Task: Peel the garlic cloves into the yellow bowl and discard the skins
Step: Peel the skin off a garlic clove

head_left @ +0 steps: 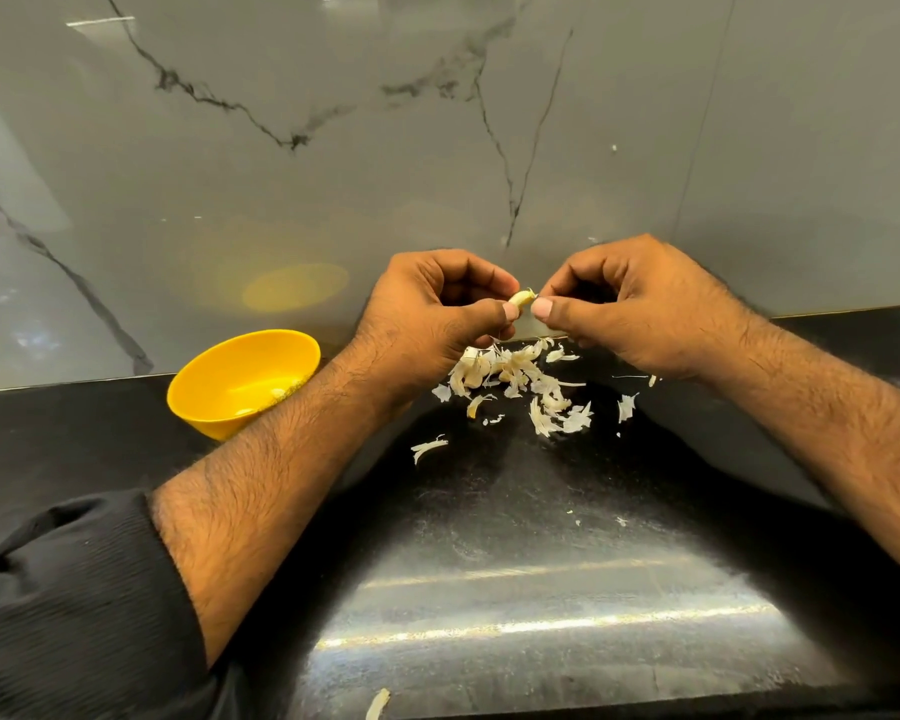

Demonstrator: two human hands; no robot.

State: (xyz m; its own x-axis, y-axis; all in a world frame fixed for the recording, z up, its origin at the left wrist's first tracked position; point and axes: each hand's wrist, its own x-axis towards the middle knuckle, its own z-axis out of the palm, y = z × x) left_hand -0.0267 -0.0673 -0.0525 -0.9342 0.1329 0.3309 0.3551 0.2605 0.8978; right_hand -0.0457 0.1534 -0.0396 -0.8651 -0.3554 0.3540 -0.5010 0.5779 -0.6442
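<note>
Fingers of left hand and right hand: pinching one garlic clove, centre frame, above skins so peelings fall onto black worktop. Yellow bowl: left of centre, within reach for peeled cloves.

The bowl sits on the counter, left of the skins.

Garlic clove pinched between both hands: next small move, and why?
Probably the right hand pulls the last skin off the garlic clove, which the left hand pinches above the pile of skins. The clove looks mostly bare, so the loose skin would likely drop there; the yellow bowl waits to the left for the clove.
</note>
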